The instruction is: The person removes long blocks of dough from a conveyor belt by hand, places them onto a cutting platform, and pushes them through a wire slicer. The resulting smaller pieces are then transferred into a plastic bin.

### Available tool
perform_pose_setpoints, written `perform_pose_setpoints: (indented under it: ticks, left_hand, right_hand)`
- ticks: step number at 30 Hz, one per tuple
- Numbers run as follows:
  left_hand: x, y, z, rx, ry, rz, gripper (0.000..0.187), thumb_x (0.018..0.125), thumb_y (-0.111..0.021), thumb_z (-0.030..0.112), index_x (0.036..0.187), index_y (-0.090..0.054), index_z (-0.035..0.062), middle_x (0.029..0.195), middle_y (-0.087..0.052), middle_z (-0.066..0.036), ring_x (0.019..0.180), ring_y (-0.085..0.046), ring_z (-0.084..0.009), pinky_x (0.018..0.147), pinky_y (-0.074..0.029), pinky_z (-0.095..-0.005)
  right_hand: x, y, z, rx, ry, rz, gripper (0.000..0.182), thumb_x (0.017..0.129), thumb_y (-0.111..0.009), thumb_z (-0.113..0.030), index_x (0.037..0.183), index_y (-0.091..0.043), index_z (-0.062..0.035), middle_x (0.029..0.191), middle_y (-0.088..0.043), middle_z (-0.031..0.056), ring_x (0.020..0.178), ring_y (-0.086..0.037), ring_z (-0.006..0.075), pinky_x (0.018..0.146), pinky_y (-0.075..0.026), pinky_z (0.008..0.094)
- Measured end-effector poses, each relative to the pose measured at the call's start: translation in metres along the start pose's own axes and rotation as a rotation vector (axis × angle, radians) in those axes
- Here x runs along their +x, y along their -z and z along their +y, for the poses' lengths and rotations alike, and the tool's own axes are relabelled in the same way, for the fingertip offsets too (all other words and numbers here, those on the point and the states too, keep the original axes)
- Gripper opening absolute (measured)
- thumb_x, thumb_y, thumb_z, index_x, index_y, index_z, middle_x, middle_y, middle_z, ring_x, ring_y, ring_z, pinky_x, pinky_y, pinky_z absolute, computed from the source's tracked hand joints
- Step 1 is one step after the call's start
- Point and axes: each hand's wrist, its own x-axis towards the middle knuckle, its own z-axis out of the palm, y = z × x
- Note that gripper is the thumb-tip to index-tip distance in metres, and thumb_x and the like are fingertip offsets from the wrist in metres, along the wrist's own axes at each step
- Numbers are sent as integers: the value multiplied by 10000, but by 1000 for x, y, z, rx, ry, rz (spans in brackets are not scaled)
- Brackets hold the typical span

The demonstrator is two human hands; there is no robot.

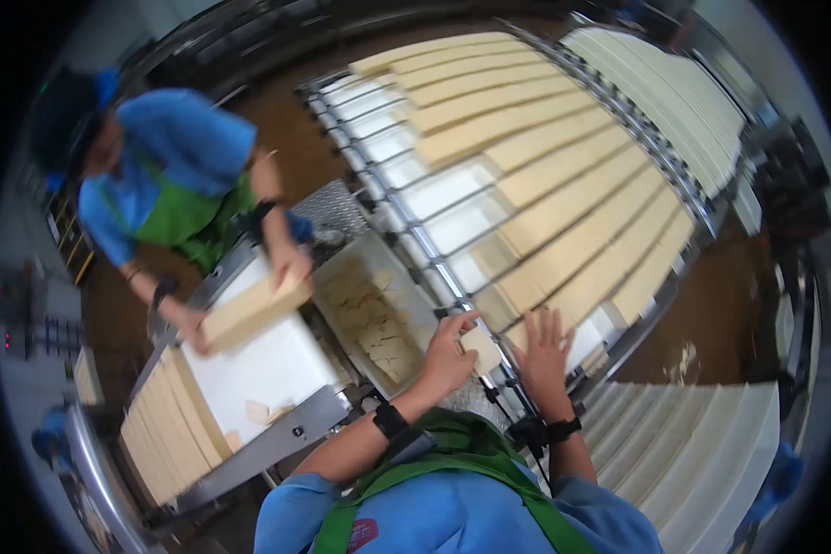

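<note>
My left hand (451,355) is closed on a small pale block (479,350) at the near edge of the large rack. To its right, my right hand (544,354) lies with fingers spread on the near end of a long cream slab (563,286). Several such slabs lie side by side in the rack, separated by thin dark dividers. Just left of my left hand stands a white bin (423,323) holding broken cream pieces (369,319).
At the left, a co-worker in a green apron (189,217) holds a long block (254,314) over a white table (286,365). Upright slabs (171,425) stand at that table's end. White ridged moulds (683,443) are at the lower right, others (660,92) at the upper right.
</note>
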Motion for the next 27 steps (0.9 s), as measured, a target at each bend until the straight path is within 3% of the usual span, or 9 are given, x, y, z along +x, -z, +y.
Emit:
perform_pose_setpoints:
  ticks: [3, 6, 8, 11, 15, 18, 22, 24, 27]
  left_hand:
    - [-11, 59, -25, 4, 46, 224, 662, 793, -690, -42, 1421, -535, 100, 1199, -544, -138, 1151, -574, -291, 1008, -493, -359]
    - [-31, 110, -72, 120, 134, 322, 729, 891, -750, 139, 1532, -408, 80, 1398, -482, -201, 1329, -498, -356, 1104, -439, -400]
    - [-56, 151, -80, 136, 227, 327, 838, 928, -765, 307, 1589, -310, 66, 1528, -402, -250, 1449, -389, -402, 1194, -356, -444]
    - [-112, 206, -110, -113, 242, 535, 594, 986, -700, 204, 1506, -457, 52, 1407, -561, -164, 1293, -576, -304, 1053, -498, -383]
    - [-219, 269, -138, -20, 264, 1368, 430, 1015, -640, 139, 1422, -525, 65, 1265, -577, -85, 1023, -598, -167, 833, -549, -334]
    - [-305, 311, -171, 246, 625, 1779, 531, 943, -726, 188, 1393, -511, 5, 1269, -478, -203, 1116, -554, -314, 958, -493, -424]
    - [-365, 330, -212, 454, 790, 1793, 674, 870, -799, 255, 1400, -488, -21, 1287, -428, -267, 1162, -516, -410, 1036, -442, -449]
    - [-372, 338, -200, 495, 846, 1553, 792, 798, -860, 245, 1427, -463, -26, 1302, -406, -274, 1175, -511, -444, 1028, -458, -458]
    - [-367, 347, -185, 385, 857, 1524, 862, 753, -891, 216, 1451, -444, -23, 1303, -403, -273, 1196, -505, -449, 1016, -473, -468]
  right_hand:
    - [1, -1, 1, -85, 6, -36, 810, 940, -667, -377, 1614, -317, -96, 1693, -216, 225, 1584, -136, 405, 1222, -33, 689]
    - [15, 22, -35, -134, -88, -70, 886, 930, -684, -387, 1627, -252, -51, 1671, -168, 313, 1578, -114, 442, 1207, -37, 710]
    - [30, 39, -89, -53, 119, 83, 880, 929, -682, -311, 1632, -226, -40, 1669, -186, 294, 1574, -131, 435, 1214, -44, 699]
    - [57, 14, -182, 215, 427, 51, 849, 936, -652, -223, 1628, -207, -13, 1656, -246, 269, 1560, -195, 422, 1248, -56, 630]
    - [71, -46, -340, 607, 790, -251, 728, 979, -595, -150, 1600, -257, 24, 1583, -360, 281, 1468, -356, 423, 1243, -232, 509]
    - [64, -92, -468, 756, 978, -445, 681, 983, -629, -165, 1560, -328, 34, 1440, -473, 279, 1321, -472, 429, 1155, -368, 484]
    - [54, -163, -606, 688, 1181, -526, 597, 980, -657, -201, 1481, -443, 44, 1354, -515, 269, 1250, -505, 433, 1102, -405, 493]
    - [52, -202, -660, 662, 1284, -456, 554, 963, -674, -228, 1415, -509, 46, 1319, -527, 259, 1201, -512, 434, 1055, -428, 502]
    - [55, -225, -727, 529, 1331, -387, 570, 937, -699, -275, 1388, -534, 33, 1294, -532, 243, 1202, -495, 415, 1023, -420, 523]
